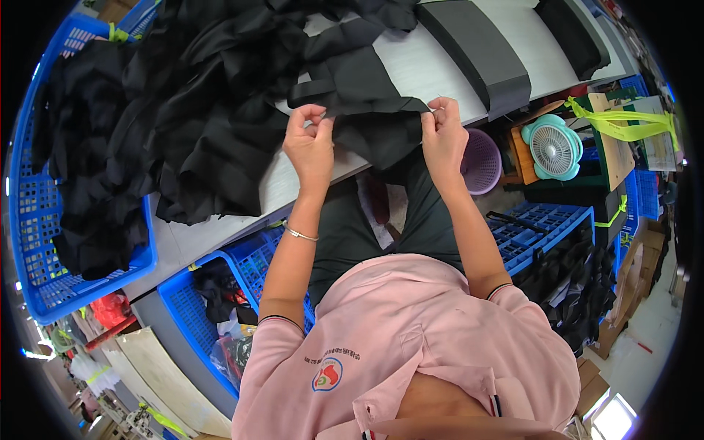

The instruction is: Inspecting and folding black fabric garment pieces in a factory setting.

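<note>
Right now you hold a flat piece of matte black woven fabric (374, 110) stretched between both hands at the centre of the frame, over the near edge of the pale grey smooth-topped desk (440, 59). Your left hand (309, 143) is raised with the wrist bent back, thumb and forefinger pinched narrow on the left end of the fabric's top edge, the other fingers curled loosely. Your right hand (442, 136) mirrors it, its fingertips closed tight on the right end of the same edge, knuckles facing you. The fabric's top edge runs taut and straight between the two pinches, and its lower part hangs as a soft triangular flap over the desk edge.

To the upper left a large crumpled heap of black cloth pieces (183, 110) spreads across the desk, deeply folded and dull, spilling into a blue plastic lattice basket (33, 220) at the left rim. A thin silver bracelet (301, 235) circles your left wrist. At the top of the frame a long folded strip of dark grey cloth (477, 51) lies flat on the desk. Right of your right hand sit a round lilac plastic mesh bin (484, 161) and a small mint-green round fan (554, 149).
</note>
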`<action>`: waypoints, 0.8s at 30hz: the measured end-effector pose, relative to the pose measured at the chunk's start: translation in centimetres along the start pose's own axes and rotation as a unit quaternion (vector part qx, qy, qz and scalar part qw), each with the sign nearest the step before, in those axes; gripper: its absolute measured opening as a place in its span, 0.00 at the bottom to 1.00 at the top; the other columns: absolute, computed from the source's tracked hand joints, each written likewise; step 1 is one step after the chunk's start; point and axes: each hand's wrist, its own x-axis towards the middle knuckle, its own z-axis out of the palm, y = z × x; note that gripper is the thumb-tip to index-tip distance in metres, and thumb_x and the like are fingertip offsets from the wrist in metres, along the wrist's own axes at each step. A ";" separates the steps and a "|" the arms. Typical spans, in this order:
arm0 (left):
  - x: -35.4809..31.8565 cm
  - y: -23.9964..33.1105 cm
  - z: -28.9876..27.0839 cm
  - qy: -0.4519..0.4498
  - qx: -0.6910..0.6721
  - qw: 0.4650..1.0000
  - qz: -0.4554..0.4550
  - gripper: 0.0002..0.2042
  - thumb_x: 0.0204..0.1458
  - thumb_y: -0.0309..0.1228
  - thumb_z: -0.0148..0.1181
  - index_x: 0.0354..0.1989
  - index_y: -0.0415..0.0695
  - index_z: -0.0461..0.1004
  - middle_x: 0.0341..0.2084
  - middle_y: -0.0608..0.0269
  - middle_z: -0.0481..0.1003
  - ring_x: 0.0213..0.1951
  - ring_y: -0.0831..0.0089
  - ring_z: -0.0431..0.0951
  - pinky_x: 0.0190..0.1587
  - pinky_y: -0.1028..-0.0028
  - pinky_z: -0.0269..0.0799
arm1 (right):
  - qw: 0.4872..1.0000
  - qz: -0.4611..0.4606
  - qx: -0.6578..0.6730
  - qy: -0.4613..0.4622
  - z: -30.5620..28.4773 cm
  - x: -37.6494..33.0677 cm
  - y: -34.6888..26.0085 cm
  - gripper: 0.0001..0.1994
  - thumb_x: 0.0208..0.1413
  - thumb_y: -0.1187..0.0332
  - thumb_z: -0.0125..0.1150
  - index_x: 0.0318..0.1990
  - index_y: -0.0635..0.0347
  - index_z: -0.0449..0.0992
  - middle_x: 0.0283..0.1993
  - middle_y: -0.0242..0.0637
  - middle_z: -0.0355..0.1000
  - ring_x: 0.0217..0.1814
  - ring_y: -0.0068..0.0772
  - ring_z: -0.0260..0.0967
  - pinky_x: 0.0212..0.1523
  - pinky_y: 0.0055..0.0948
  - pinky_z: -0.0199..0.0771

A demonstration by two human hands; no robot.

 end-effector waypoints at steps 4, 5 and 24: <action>-0.9 0.2 0.9 -0.054 -0.004 0.998 -0.031 0.12 0.53 0.25 0.65 0.43 0.41 0.69 0.22 0.70 0.71 0.22 0.86 0.69 0.22 0.83 0.63 | 0.986 0.093 0.123 -0.067 0.1 -0.3 -0.7 0.13 0.57 0.72 0.60 0.48 0.62 0.69 0.21 0.39 0.69 0.18 0.31 0.69 0.25 0.35 0.69; -1.5 0.3 1.3 -0.057 0.002 0.998 -0.035 0.12 0.53 0.26 0.66 0.42 0.41 0.70 0.23 0.69 0.71 0.22 0.86 0.69 0.22 0.82 0.63 | 0.977 0.106 0.159 -0.093 0.1 -1.0 -1.3 0.16 0.57 0.72 0.61 0.52 0.61 0.68 0.23 0.41 0.71 0.19 0.31 0.70 0.25 0.33 0.70; -2.3 4.2 0.4 -0.010 0.144 0.976 0.166 0.24 0.45 0.22 0.69 0.53 0.42 0.70 0.51 0.60 0.69 0.28 0.80 0.69 0.27 0.81 0.65 | 0.940 -0.172 -0.274 0.109 -5.3 12.0 7.8 0.23 0.49 0.56 0.69 0.52 0.56 0.78 0.45 0.37 0.72 0.48 0.41 0.70 0.47 0.40 0.71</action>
